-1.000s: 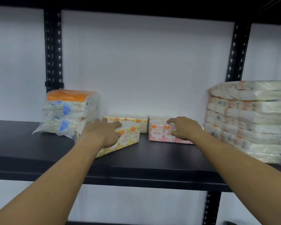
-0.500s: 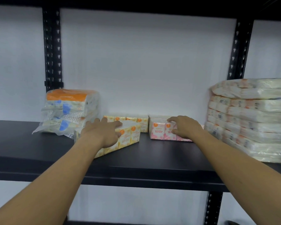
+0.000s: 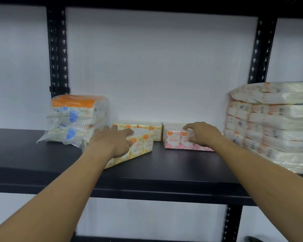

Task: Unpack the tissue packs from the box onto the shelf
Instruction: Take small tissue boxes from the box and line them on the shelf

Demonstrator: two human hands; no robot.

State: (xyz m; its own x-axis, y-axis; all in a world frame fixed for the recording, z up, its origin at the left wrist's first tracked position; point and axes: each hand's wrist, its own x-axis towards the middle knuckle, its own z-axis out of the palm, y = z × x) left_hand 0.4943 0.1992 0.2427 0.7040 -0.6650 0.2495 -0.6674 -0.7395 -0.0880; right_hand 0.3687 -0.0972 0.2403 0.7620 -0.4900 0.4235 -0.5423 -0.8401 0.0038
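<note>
Fingers of the left hand lie flat, released, atop the yellow tissue pack; the right hand grasps the pink tissue pack. Both rest on the shelf. Probably light, soft, film-slick: grip across the ends.

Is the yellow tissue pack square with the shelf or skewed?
Skewed: yellow tissue pack sits angled to the shelf edge under the left hand.

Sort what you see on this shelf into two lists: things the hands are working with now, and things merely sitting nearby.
In hand:
- yellow tissue pack, under the left hand
- pink tissue pack, gripped by the right hand
- shelf

Sitting nearby:
- rear yellow pack row
- orange-topped bundle
- tall stack of wrapped packs
</note>
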